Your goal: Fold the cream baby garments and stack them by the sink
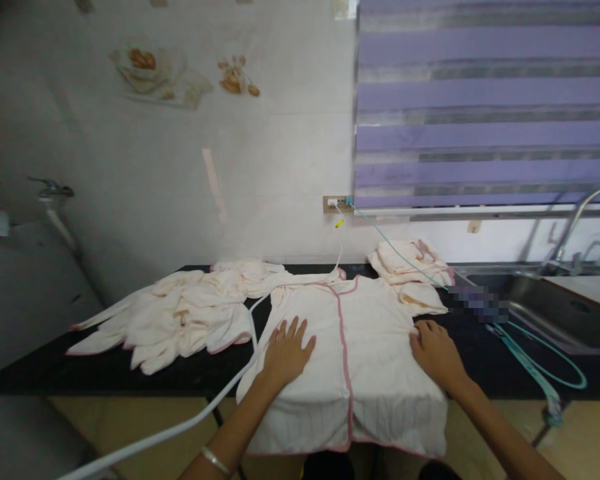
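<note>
A: Where is the garment?

B: The garment [353,360], cream with pink trim, lies flat at lower centre of the frame, on the dark bench [480,353], its lower part hanging over the near edge.

A: And the hands?

B: The left hand [286,353] rests palm down on the garment's left half, fingers [295,329] spread. The right hand [434,353] lies on the garment's right edge, its fingers curled toward the cloth; I cannot tell whether they pinch it.

A: What lies around it?

B: A pile of like clothes [180,320] sits to the left on the bench, and a folded stack [410,267] at upper right of the garment. A white cable [230,393] runs from the wall socket [336,203] past the left hand to the lower left. A teal cable [535,360] trails right, beside the sink [555,307].
</note>
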`<state>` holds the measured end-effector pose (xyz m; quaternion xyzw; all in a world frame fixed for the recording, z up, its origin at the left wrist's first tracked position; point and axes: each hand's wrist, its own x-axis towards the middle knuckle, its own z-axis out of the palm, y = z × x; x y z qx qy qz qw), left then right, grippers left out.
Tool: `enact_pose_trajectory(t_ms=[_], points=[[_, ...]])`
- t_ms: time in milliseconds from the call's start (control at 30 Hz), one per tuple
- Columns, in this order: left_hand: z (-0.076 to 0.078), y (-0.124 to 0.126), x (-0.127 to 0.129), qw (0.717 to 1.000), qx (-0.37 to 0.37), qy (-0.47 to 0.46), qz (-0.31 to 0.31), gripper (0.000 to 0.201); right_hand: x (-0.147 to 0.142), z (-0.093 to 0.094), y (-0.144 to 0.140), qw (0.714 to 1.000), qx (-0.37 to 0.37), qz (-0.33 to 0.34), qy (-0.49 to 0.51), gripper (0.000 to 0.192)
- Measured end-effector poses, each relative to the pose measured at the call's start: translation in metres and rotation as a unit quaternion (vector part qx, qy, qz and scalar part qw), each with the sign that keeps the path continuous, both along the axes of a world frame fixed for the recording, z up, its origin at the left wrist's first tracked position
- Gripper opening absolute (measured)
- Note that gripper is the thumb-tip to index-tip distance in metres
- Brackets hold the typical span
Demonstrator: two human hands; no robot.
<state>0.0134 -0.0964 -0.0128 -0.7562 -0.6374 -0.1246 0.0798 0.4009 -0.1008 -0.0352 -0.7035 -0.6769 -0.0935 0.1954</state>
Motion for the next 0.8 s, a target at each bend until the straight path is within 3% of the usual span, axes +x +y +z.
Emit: enact_pose_trajectory(t_ms=[133, 333, 467, 633, 800], points=[[0.002, -0.009, 0.002, 1.000, -0.007, 0.001, 0.001, 0.057, 0.002, -0.004, 0.000, 0.999, -0.015, -0.001, -0.035, 0.048], [0.000, -0.012, 0.002, 1.000, -0.016, 0.007, 0.009, 0.061, 0.014, -0.024, -0.001, 0.998, -0.018, 0.008, -0.051, 0.062], [-0.001, -0.012, 0.001, 1.000, -0.012, 0.002, 0.002, 0.061, 0.018, -0.018, 0.008, 0.999, -0.007, 0.044, -0.016, 0.067], [0.001, -0.014, 0.002, 1.000, -0.014, -0.005, 0.001, 0.061, -0.017, 0.009, 0.037, 0.989, -0.006, 0.135, 0.053, 0.066], [0.002, -0.017, 0.002, 1.000, -0.022, -0.008, 0.005, 0.061, -0.063, 0.013, 0.081, 0.971, -0.046, 0.225, 0.070, 0.068]])
